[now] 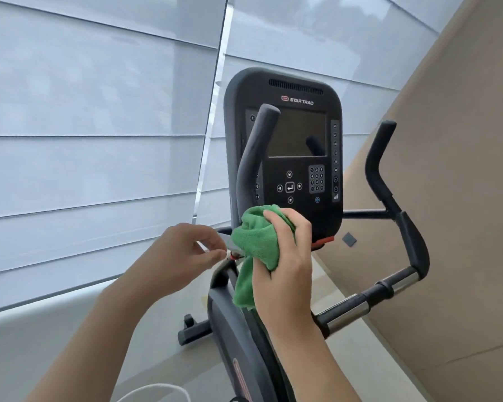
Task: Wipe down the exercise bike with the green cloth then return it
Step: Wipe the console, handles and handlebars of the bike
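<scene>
Your right hand (285, 256) sits just below the centre of the view, fingers curled tight around a bunched green cloth (254, 245). Part of the cloth is pressed against the exercise bike (235, 329) where the left handlebar (251, 158) meets the frame; a loose tail hangs down toward six o'clock. At nine o'clock from the cloth, your left hand (186, 250) holds nothing, thumb and fingers slightly apart, its fingertips just beside the cloth's edge and the silver grip there.

The cloth looks soft, light and floppy, likely microfibre. It should mould around tubes easily, but a loose tail can snag, so gather it into your palm and grip the wad at its middle.

At twelve o'clock stands the dark console (285, 146), with a screen and keypad; wipe it lightly. At three o'clock the right handlebar (395, 221) curves round, with chrome sections. Pale window blinds (84, 126) fill the left side.
</scene>
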